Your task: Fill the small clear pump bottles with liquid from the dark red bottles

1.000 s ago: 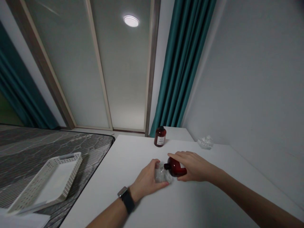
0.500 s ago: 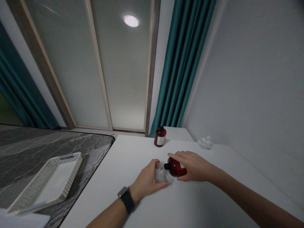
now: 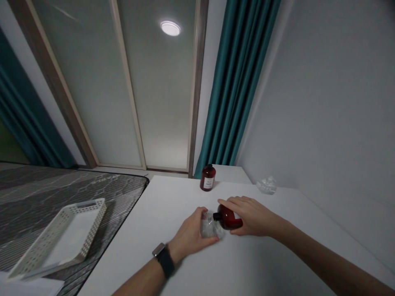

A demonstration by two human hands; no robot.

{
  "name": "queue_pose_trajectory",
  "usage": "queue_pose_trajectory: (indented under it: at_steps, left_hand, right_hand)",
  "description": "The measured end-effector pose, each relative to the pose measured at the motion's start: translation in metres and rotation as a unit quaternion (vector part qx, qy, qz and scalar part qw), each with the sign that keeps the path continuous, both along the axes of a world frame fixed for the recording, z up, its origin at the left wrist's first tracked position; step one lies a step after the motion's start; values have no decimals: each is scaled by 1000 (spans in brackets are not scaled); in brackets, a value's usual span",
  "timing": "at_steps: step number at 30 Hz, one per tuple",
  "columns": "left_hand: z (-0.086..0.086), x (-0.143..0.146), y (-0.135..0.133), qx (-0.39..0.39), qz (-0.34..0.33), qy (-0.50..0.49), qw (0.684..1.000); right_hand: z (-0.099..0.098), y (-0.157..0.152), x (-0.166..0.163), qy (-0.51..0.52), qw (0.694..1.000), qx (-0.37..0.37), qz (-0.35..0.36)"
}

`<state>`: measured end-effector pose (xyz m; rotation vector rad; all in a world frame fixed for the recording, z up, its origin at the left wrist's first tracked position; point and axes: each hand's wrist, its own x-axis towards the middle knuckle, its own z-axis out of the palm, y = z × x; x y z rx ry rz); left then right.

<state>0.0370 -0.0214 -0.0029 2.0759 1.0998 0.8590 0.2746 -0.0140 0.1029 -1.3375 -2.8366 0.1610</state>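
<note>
A dark red bottle (image 3: pixel 227 217) lies on its side on the white table (image 3: pixel 173 197), its black cap pointing left. My right hand (image 3: pixel 251 216) rests over the bottle's body with fingers curved round it. My left hand (image 3: pixel 191 234), with a dark watch on its wrist, is closed on a crumpled piece of clear plastic wrap (image 3: pixel 210 227) right at the bottle's cap.
A second dark red bottle (image 3: pixel 207 178) with a white label stands upright at the table's far edge. Another crumpled clear wrap (image 3: pixel 267 185) lies at the far right by the wall. A white perforated tray (image 3: pixel 63 236) sits on a grey patterned surface at left. Teal curtains hang behind.
</note>
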Motion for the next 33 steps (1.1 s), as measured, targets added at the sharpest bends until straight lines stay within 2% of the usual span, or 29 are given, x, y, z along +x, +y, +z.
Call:
queue_pose_trajectory:
  at_steps: [7,16,33]
  left_hand:
    - [2,0,0,-1,0,5,1000]
    - [-4,0,2,12,0,-3,1000]
    - [-1,0,0,7,1,6,1000]
  right_hand:
    - [2,0,-2,-9,1000,0,-1]
    - [4,-2,-2,-9,1000,2,1]
    - [3,0,-1,-4,1000,9,11]
